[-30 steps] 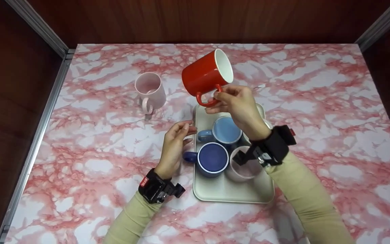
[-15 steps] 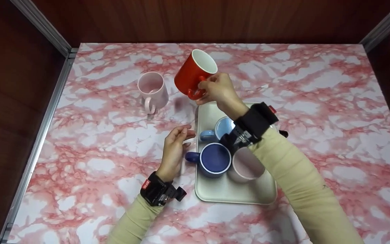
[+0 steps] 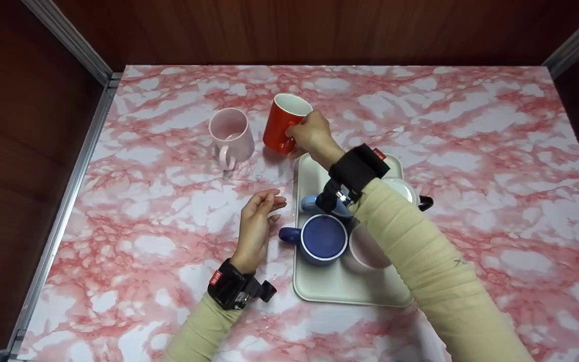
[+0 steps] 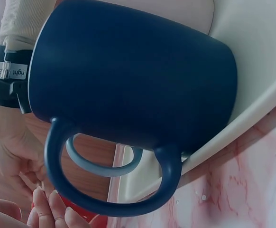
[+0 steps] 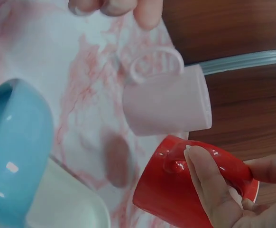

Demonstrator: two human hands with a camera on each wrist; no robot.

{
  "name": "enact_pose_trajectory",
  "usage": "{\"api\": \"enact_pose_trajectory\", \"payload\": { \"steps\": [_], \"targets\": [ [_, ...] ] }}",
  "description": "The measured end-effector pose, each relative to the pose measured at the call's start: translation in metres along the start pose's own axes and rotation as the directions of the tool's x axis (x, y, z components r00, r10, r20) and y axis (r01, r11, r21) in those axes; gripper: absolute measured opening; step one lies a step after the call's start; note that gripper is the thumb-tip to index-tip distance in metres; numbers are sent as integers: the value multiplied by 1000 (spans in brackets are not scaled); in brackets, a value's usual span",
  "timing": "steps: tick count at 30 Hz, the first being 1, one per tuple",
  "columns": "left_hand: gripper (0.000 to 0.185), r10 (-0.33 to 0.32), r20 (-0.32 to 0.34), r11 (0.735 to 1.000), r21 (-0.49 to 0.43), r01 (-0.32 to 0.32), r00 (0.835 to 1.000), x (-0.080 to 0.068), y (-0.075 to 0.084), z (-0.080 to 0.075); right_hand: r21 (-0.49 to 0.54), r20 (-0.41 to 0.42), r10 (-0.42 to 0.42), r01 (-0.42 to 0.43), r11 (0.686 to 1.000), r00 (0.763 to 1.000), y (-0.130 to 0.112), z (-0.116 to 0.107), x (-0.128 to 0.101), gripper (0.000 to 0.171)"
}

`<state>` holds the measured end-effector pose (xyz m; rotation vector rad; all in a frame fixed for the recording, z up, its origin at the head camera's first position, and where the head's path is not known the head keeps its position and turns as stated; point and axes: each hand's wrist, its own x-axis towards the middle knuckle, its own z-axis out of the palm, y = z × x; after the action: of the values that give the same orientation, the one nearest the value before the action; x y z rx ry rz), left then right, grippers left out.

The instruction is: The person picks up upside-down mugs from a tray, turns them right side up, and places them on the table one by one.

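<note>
Change: red mug lower than a second ago, when held high and tipped over the tray; now near upright, just beside the pink mug, base at or just above the table
Meaning: carry from tray to table close to finished; release not yet made
Right hand: fingers curled round the handle side of the red mug, thumb lying along its wall in the wrist view
Left hand: fingers loosely extended, holding nothing, unmoved beside the tray's left edge, nearest the dark blue mug's handle
Contact with table: probably just touching, though the base is hidden behind the right hand
Red mug: glossy glaze, white inside, straight cylinder with loop handle
Pink mug: pale matte glaze, upright on the table, left of the right hand, handle toward the person
Tray: cream, rounded corners, raised rim, smooth like plastic, under the right forearm
Dark blue mug: matte navy, upright on the tray, handle pointing at the left hand
Light blue mug: glossy, mostly hidden by the right wrist strap
Other cups: a pale one and a white one partly under the sleeve
Table: pink and white marble pattern, slight sheen
</note>
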<state>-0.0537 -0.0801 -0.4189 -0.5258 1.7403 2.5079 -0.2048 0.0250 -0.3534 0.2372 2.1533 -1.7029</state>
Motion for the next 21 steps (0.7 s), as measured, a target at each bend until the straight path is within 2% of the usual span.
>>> {"api": "enact_pose_trajectory", "payload": {
  "steps": [7,13,21],
  "targets": [
    [22,3,1,1000,-26,-3,1000,0,0,-2,-40,-15,25,-25,999,1000,5,8,10,33],
    [23,-5,-9,1000,-21,4,1000,0,-1,-3,-117,-10,8,-9,993,1000,6,15,14,25],
    [22,-3,-9,999,-40,3,1000,1,-1,-3,-105,18,-9,11,994,1000,8,22,14,24]
  ]
}}
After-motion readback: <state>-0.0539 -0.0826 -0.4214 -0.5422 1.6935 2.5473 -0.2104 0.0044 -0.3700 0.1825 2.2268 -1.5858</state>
